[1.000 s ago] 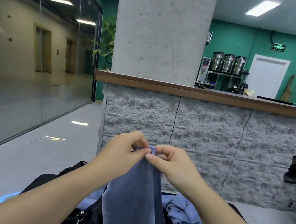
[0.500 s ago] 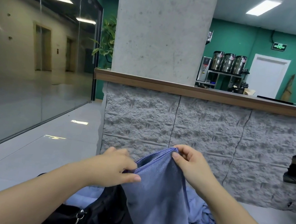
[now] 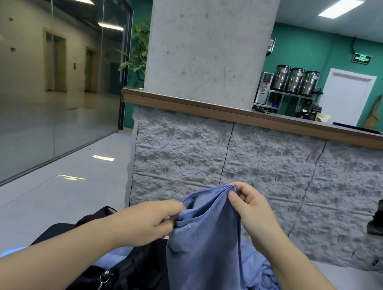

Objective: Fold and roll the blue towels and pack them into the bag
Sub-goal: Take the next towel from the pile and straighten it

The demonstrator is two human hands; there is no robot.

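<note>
A blue towel (image 3: 205, 259) hangs doubled in the air in front of me. My right hand (image 3: 248, 209) pinches its upper corner at the top. My left hand (image 3: 150, 221) grips the towel's edge lower down and to the left. Below the towel lies a black bag (image 3: 131, 278) with a metal clip on its strap. More blue towels (image 3: 265, 289) lie crumpled in a heap to the right of the bag, partly hidden by my right forearm.
A grey stone-faced counter (image 3: 256, 175) with a wooden top stands just ahead, with a concrete pillar (image 3: 207, 37) on it. A glass wall (image 3: 46, 71) runs along the left. Pale floor tiles (image 3: 25, 206) spread to the left.
My hands, together at the towel's top a second ago, have drawn apart. The left hand slid down and left along the edge; the right hand kept the top corner, moving right.
</note>
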